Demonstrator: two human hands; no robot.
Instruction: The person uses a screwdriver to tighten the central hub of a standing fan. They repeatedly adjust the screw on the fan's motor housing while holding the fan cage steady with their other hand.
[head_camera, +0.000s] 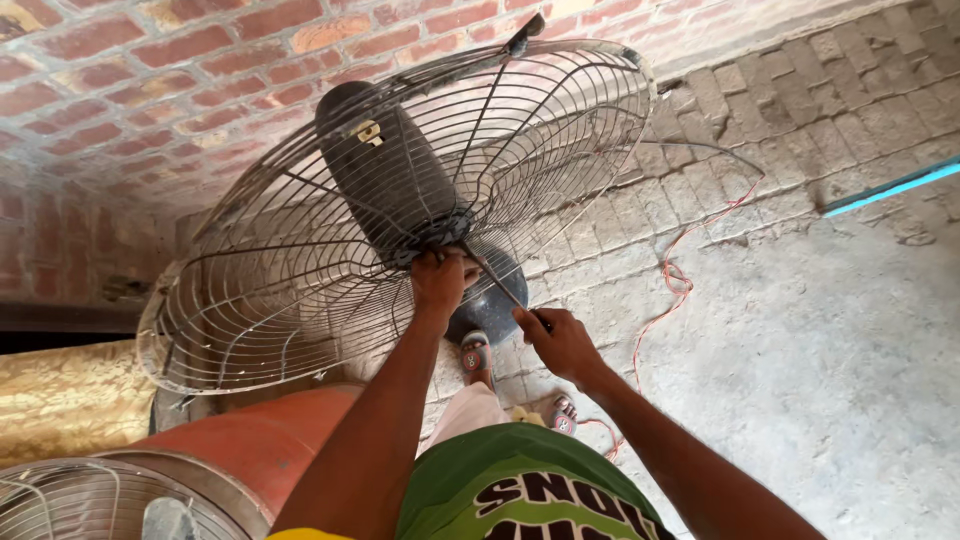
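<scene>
Screwdriver (500, 282) in right hand (558, 342) points up-left toward fan motor (390, 175).

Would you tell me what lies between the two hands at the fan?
In the head view, a thin screwdriver shaft runs from the right hand up to the fan hub beside the left hand.

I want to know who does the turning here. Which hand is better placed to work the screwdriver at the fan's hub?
Right. The right hand grips the screwdriver, whose tip points at the hub. The left hand is occupied, pressed against the motor housing behind the wire guard.
</scene>
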